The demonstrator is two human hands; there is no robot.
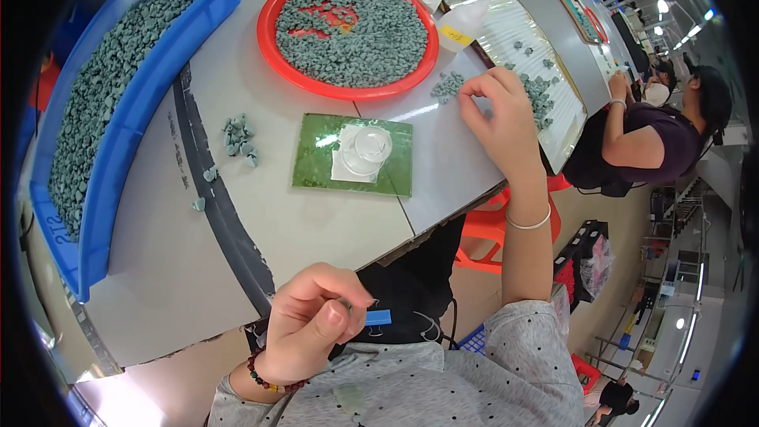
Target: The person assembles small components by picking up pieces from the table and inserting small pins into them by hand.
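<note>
My left hand (312,320) is closed in front of my body, near the table edge. Its thumb and forefinger pinch a small grey-green stone (345,303), partly hidden by the fingers. Over the table's right part, my right hand (506,119) has thumb and forefinger curled together beside a small pile of grey-green stones (449,85); whether a piece sits in the pinch is hidden. Between the hands lies a green board (312,160) bearing a white square pad (346,166) and a small clear round dish (373,144).
A red round tray (269,51) full of stones stands at the back, beside a white bottle (466,20) with a yellow label. A blue bin (150,95) of stones fills the left. Loose stones (237,138) lie nearby. A shiny tray (506,20) and another person (656,134) are at right.
</note>
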